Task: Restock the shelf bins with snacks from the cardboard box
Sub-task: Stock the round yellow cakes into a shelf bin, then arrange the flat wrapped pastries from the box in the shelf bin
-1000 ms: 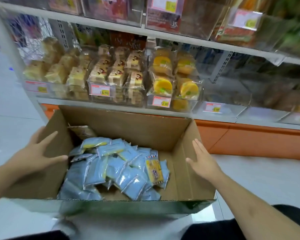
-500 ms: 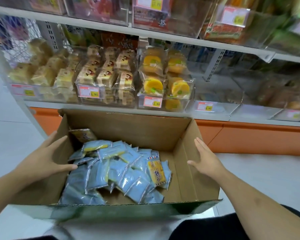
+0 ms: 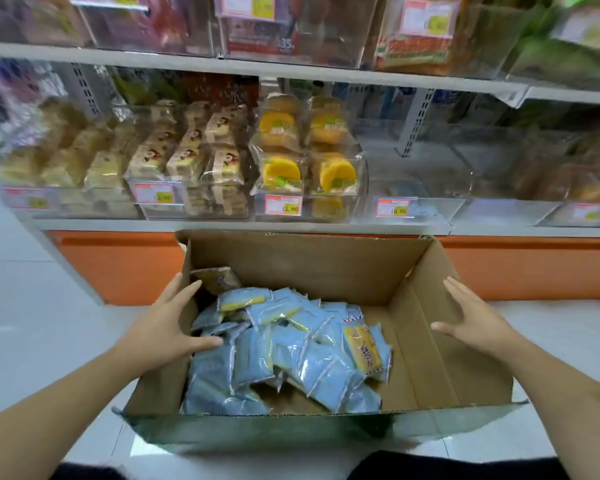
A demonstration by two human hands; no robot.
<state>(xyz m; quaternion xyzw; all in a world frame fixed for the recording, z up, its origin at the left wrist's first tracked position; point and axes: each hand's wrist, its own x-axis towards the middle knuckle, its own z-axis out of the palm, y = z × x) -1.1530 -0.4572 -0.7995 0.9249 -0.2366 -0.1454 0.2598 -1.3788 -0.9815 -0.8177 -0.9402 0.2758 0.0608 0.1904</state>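
Note:
An open cardboard box [image 3: 329, 271] stands on the floor below the shelf, holding several blue-wrapped snack packs [image 3: 284, 348] and one yellow pack [image 3: 362, 346]. My left hand [image 3: 167, 327] rests on the box's left wall, fingers straight along the outside and the thumb lying over the rim toward the packs. My right hand [image 3: 471, 317] presses flat on the right flap with its fingers spread. Neither hand holds a pack. A nearly empty clear bin [image 3: 420, 174] with a 10.50 price tag sits on the shelf above the box.
Clear bins on the lower shelf hold wrapped cakes: pale slices [image 3: 63, 161], brown-label squares [image 3: 187, 150] and orange rounds [image 3: 305, 147]. An upper shelf [image 3: 291, 69] carries more bins. An orange base panel [image 3: 118, 265] runs behind the box. Pale tiled floor [image 3: 32, 323] lies to the left.
The box and my hands have shifted right relative to the shelf, so the box now sits under the orange cakes and the nearly empty bin. Both hands keep their places on the box sides.

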